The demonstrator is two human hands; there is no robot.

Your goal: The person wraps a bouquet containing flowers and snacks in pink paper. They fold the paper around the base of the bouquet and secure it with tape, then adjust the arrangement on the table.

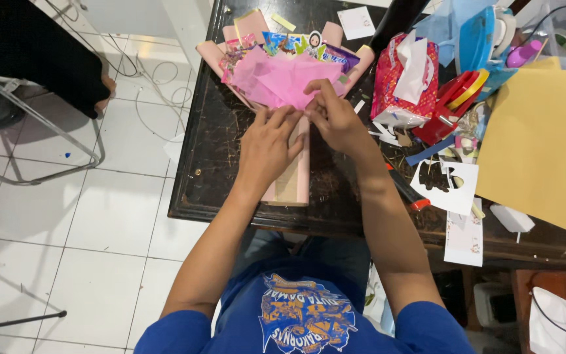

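Fingers of my right hand [337,118] pinch pink tissue [276,78]; left hand [266,147] clamps bouquet [289,177] neck. Gather folds evenly, avoid tearing.

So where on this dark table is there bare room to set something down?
Bare patches on the dark table: the left strip beside the bouquet, and the near edge between bouquet handle and the white cut-out card. The right side is crowded: yellow paper, tissue pack, scraps.

Dark bench, pretty cluttered

The black bench [211,190] carries a pink bouquet wrap [289,85] at upper middle, a tissue pack [404,82] beside it, yellow card [542,144] at right.
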